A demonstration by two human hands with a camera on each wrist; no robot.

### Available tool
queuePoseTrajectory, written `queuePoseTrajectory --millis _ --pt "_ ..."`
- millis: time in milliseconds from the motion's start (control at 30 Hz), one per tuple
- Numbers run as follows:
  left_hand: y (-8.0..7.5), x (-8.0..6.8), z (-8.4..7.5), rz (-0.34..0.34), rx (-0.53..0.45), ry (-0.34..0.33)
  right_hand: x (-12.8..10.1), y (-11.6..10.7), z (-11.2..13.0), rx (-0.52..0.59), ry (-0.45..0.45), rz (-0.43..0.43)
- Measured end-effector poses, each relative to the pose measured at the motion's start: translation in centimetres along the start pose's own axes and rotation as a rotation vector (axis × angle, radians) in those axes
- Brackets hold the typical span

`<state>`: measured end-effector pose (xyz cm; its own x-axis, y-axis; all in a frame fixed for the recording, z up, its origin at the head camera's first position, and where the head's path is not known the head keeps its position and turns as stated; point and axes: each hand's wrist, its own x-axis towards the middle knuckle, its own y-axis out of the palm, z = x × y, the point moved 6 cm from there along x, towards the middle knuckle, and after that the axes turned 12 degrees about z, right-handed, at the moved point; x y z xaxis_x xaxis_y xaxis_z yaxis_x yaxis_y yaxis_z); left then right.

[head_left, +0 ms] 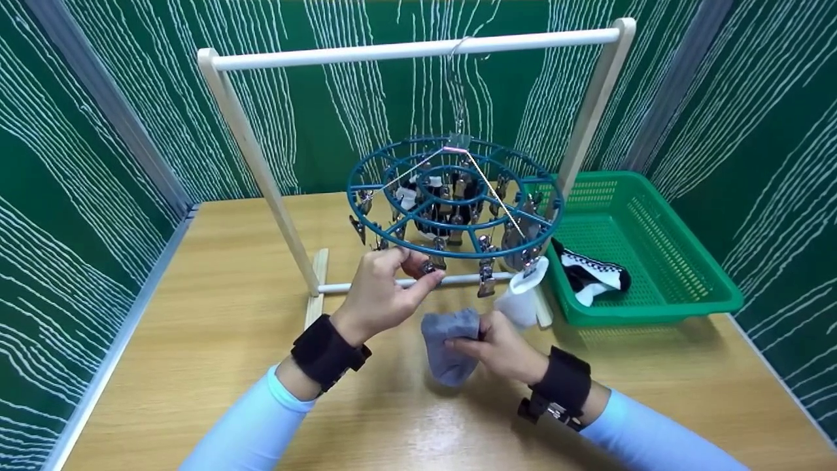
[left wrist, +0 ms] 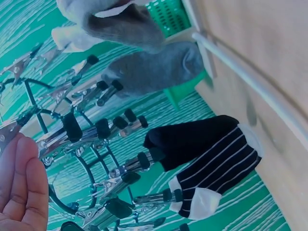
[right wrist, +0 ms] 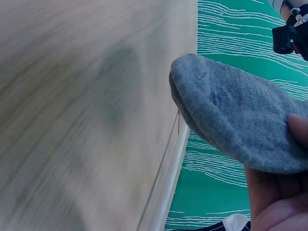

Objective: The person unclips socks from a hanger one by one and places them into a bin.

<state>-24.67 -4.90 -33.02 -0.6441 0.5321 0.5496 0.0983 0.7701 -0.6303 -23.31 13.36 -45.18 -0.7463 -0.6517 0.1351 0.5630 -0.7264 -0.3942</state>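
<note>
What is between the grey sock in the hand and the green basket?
In the head view, a white sock hangs from a clip of the round hanger, between the grey sock and the green basket.

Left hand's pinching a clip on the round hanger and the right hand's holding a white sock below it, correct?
Not quite: the sock in the right hand is grey, not white, as the head view shows. The left hand does pinch a clip on the round hanger.

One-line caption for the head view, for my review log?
Left hand pinches a clip on the round hanger; right hand holds a grey sock.
</note>
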Motion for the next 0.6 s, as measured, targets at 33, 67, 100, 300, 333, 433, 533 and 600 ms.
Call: queuePoseTrajectory --millis 33,67,100,300,333,433,533,600 --pt "0.0 0.0 0.0 0.002 -0.004 -0.007 -0.1 0.0 0.2 -0.005 0.001 0.002" --pt "0.1 0.0 0.1 0.003 -0.008 -0.014 -0.3 -0.1 0.4 -0.006 -0.002 0.007" --pt "0.1 0.0 0.1 0.004 -0.011 -0.02 -0.4 -0.1 0.6 -0.009 -0.005 0.012" --pt "0.2 -0.1 0.4 0.001 -0.031 -0.043 -1.3 -0.4 1.9 -0.041 -0.05 0.036" --pt "0.2 -0.1 0.4 0.0 -0.033 -0.043 -1.4 -0.5 2.1 -0.044 -0.06 0.039" --pt "0.2 -0.1 0.3 -0.005 -0.035 -0.036 -1.9 -1.0 2.7 -0.057 -0.104 0.039" --pt "0.2 -0.2 0.4 -0.011 -0.031 -0.034 -2.3 -1.6 3.6 -0.076 -0.151 0.026" --pt "0.2 -0.2 0.4 -0.017 -0.026 -0.037 -2.7 -2.1 4.2 -0.097 -0.169 0.013"
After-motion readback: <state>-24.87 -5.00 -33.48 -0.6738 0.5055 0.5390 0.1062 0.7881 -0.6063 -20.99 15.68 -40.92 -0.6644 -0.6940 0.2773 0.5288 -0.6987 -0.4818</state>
